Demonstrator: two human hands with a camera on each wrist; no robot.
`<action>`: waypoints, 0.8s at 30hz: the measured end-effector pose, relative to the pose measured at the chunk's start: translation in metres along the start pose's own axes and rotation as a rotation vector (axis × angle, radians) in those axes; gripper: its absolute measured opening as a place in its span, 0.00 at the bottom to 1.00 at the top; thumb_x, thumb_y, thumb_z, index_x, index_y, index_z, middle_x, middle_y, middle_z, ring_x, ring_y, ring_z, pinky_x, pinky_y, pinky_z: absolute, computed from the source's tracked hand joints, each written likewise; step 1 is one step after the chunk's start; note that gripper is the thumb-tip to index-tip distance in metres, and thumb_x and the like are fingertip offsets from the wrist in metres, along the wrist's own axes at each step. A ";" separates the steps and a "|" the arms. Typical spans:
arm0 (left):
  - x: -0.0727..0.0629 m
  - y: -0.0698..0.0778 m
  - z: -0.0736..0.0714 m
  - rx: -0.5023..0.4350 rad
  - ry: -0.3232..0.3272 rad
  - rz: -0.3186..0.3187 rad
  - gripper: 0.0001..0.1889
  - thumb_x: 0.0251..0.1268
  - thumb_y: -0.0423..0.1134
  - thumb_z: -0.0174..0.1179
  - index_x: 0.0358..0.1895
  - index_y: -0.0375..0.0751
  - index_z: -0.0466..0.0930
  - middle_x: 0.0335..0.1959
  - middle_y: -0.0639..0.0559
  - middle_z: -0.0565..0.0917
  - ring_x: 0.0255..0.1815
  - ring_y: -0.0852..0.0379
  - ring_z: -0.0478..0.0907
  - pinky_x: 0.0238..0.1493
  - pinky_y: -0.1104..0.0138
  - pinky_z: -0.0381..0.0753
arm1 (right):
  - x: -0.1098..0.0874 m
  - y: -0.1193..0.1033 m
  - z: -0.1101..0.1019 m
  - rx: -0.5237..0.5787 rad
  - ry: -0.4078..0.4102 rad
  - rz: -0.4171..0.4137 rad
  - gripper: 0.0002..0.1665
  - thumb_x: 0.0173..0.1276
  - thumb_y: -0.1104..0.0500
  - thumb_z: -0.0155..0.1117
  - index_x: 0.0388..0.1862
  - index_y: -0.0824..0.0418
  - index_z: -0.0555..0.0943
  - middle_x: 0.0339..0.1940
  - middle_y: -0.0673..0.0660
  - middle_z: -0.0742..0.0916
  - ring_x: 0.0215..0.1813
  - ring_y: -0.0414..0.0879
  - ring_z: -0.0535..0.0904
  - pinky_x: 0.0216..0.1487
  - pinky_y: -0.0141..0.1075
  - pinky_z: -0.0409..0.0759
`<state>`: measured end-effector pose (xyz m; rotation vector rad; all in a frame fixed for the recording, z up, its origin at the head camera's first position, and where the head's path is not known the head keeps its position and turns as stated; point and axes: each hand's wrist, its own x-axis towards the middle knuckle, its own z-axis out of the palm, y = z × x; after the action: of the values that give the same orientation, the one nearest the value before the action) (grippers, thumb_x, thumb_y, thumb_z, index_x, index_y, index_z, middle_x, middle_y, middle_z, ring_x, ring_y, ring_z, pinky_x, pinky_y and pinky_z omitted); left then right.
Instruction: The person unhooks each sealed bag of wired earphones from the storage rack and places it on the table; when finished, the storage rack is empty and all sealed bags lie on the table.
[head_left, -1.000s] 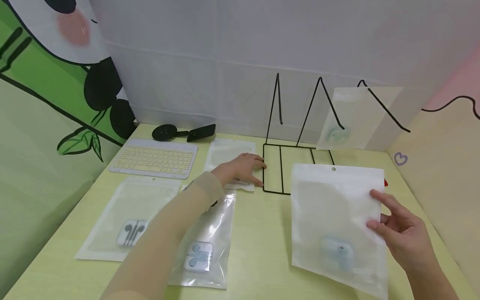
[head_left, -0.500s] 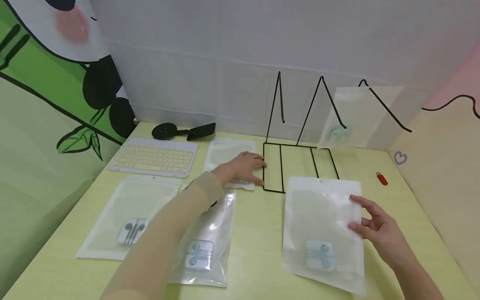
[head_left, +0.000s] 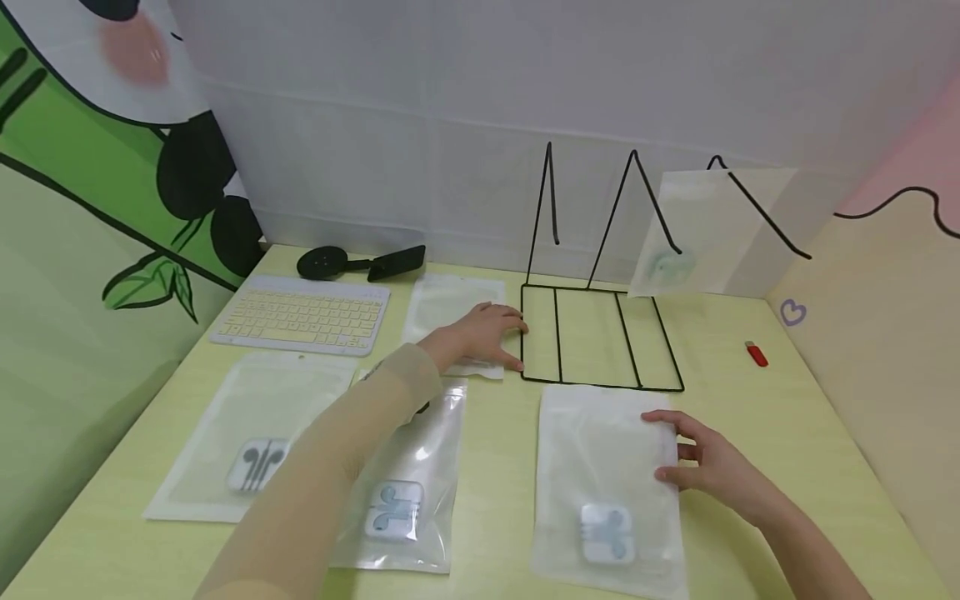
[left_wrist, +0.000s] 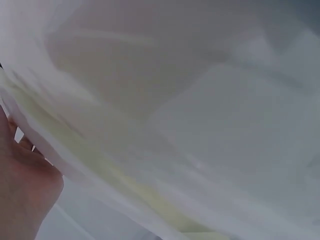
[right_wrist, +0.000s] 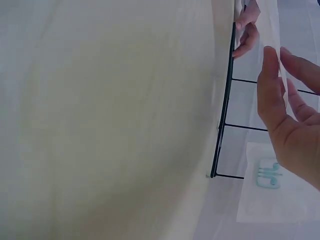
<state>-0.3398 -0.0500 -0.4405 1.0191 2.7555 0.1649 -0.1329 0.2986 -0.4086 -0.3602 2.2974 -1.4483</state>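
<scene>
My right hand (head_left: 723, 467) pinches the right edge of a translucent white zip pouch (head_left: 600, 467) with a white earphone case inside; the pouch lies low over the table, in front of the rack. In the right wrist view, thumb and fingers (right_wrist: 272, 90) are on either side of the pouch's thin edge. My left hand (head_left: 487, 333) reaches to the left bar of a black wire display rack (head_left: 558, 333), fingers spread and fingertips at the bar. In the left wrist view translucent plastic covers most of the picture beside the hand (left_wrist: 30, 185).
A similar pouch (head_left: 720, 233) hangs on the rack's right hook. Left lie a pouch (head_left: 300, 392), a clear pouch (head_left: 435, 450) and another pouch (head_left: 450, 304) under my left hand. Behind stand a keyboard (head_left: 300, 317) and black utensils (head_left: 360, 263); a red USB stick (head_left: 756, 354) lies right.
My right hand has moved left and down with the pouch, bringing it lower and flatter in front of the rack. The red USB stick came into full view. My left hand stays at the rack.
</scene>
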 end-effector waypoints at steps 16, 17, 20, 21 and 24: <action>0.000 0.003 -0.003 -0.019 -0.011 -0.033 0.47 0.49 0.73 0.57 0.72 0.56 0.58 0.74 0.56 0.58 0.75 0.53 0.51 0.74 0.52 0.41 | 0.021 0.006 0.008 -0.330 -0.053 0.036 0.44 0.51 0.52 0.76 0.66 0.51 0.66 0.35 0.57 0.71 0.32 0.41 0.70 0.31 0.29 0.70; 0.000 0.003 -0.004 -0.018 -0.013 -0.034 0.47 0.49 0.73 0.57 0.72 0.56 0.58 0.74 0.56 0.57 0.75 0.53 0.51 0.74 0.53 0.41 | 0.023 0.006 0.008 -0.359 -0.056 0.032 0.45 0.51 0.51 0.76 0.66 0.51 0.66 0.34 0.56 0.70 0.32 0.41 0.69 0.30 0.29 0.69; 0.000 0.004 -0.004 -0.016 -0.018 -0.041 0.47 0.49 0.73 0.57 0.72 0.55 0.58 0.74 0.56 0.57 0.75 0.53 0.50 0.74 0.53 0.41 | 0.029 0.005 0.012 -0.424 -0.058 0.023 0.45 0.50 0.50 0.76 0.66 0.49 0.66 0.31 0.54 0.71 0.30 0.41 0.68 0.30 0.29 0.68; 0.000 0.004 -0.004 -0.018 -0.018 -0.043 0.47 0.49 0.73 0.57 0.72 0.55 0.58 0.73 0.56 0.58 0.74 0.53 0.51 0.74 0.53 0.41 | 0.031 0.005 0.013 -0.446 -0.061 0.011 0.45 0.49 0.49 0.76 0.66 0.49 0.66 0.30 0.53 0.71 0.29 0.40 0.68 0.29 0.29 0.68; -0.001 0.004 -0.005 -0.018 -0.019 -0.048 0.47 0.48 0.73 0.58 0.72 0.54 0.59 0.73 0.56 0.58 0.74 0.53 0.51 0.74 0.53 0.41 | 0.036 0.004 0.018 -0.493 -0.071 -0.024 0.44 0.49 0.49 0.77 0.65 0.48 0.67 0.27 0.51 0.72 0.27 0.38 0.67 0.28 0.28 0.68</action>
<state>-0.3376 -0.0472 -0.4351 0.9438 2.7533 0.1721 -0.1566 0.2714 -0.4263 -0.5685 2.5760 -0.8445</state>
